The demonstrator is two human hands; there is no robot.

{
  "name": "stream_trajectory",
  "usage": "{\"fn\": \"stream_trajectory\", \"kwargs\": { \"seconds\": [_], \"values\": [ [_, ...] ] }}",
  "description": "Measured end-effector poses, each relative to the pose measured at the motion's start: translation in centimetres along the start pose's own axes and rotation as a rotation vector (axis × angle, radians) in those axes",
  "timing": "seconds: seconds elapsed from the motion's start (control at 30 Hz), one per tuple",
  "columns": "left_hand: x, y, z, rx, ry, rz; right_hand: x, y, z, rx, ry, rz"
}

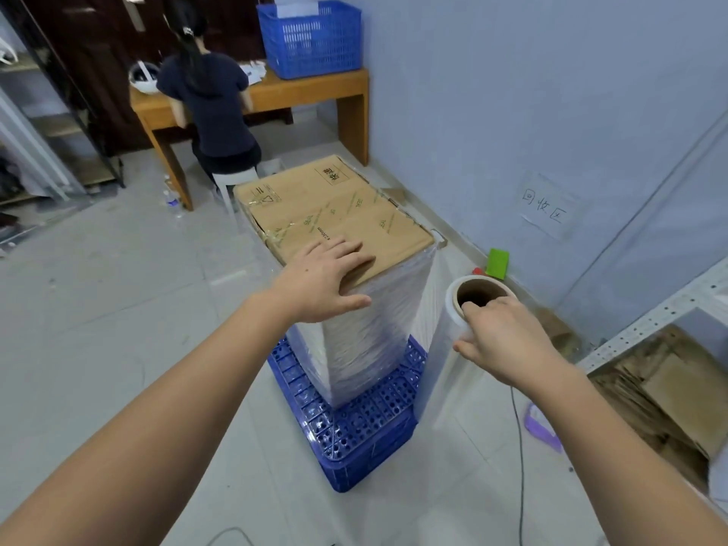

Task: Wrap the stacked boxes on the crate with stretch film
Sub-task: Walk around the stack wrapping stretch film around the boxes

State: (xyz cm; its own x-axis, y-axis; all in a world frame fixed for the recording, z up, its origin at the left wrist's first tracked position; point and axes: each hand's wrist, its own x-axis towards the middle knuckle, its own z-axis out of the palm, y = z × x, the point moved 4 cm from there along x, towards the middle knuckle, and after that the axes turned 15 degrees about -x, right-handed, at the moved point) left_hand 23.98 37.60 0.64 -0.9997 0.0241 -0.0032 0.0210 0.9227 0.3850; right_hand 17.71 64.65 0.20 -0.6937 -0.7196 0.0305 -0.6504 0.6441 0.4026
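Observation:
A tall stack of cardboard boxes (335, 214) stands on an upturned blue plastic crate (366, 431); its sides are covered in clear stretch film (366, 340). My left hand (327, 277) rests flat on the near corner of the top box, fingers spread. My right hand (504, 340) grips the top of an upright roll of stretch film (453, 329), thumb hooked into its cardboard core. A sheet of film runs from the roll to the stack's right corner.
A person sits on a white stool (232, 183) at a wooden desk (307, 92) behind the stack; a blue basket (311, 37) stands on the desk. Flattened cardboard (662, 392) lies under a metal shelf at right. A black cable (522, 466) crosses the floor. A wall is close on the right.

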Motion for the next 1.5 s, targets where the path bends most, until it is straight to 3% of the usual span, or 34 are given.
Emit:
{"fn": "stream_trajectory", "kwargs": {
  "seconds": [0.23, 0.47, 0.63, 0.9, 1.1, 1.4, 1.5],
  "values": [
    [-0.2, -0.2, 1.0, 0.002, 0.128, -0.006, 0.3, -0.2, -0.2, 0.019, 0.046, 0.204],
    [-0.1, -0.4, 1.1, 0.015, 0.138, -0.014, 0.4, -0.4, 0.5, 0.219, 0.109, -0.104],
    [0.0, -0.5, 1.2, 0.013, 0.148, -0.014, -0.1, -1.2, -0.4, 0.363, 0.054, -0.238],
    [-0.2, -0.5, 1.2, -0.008, 0.147, -0.030, -1.7, -4.7, -1.6, 0.276, 0.153, -0.458],
    [0.0, -0.7, 1.3, -0.015, 0.154, -0.033, -2.7, -5.4, -3.2, 0.070, -0.016, -0.316],
    [-0.1, -0.5, 1.2, -0.016, 0.161, -0.030, -2.5, -6.4, -3.9, 0.074, -0.020, -0.013],
    [-0.1, -0.5, 1.2, -0.009, 0.159, -0.033, -1.7, -6.3, -3.9, 0.088, 0.002, 0.000]
  ]
}}
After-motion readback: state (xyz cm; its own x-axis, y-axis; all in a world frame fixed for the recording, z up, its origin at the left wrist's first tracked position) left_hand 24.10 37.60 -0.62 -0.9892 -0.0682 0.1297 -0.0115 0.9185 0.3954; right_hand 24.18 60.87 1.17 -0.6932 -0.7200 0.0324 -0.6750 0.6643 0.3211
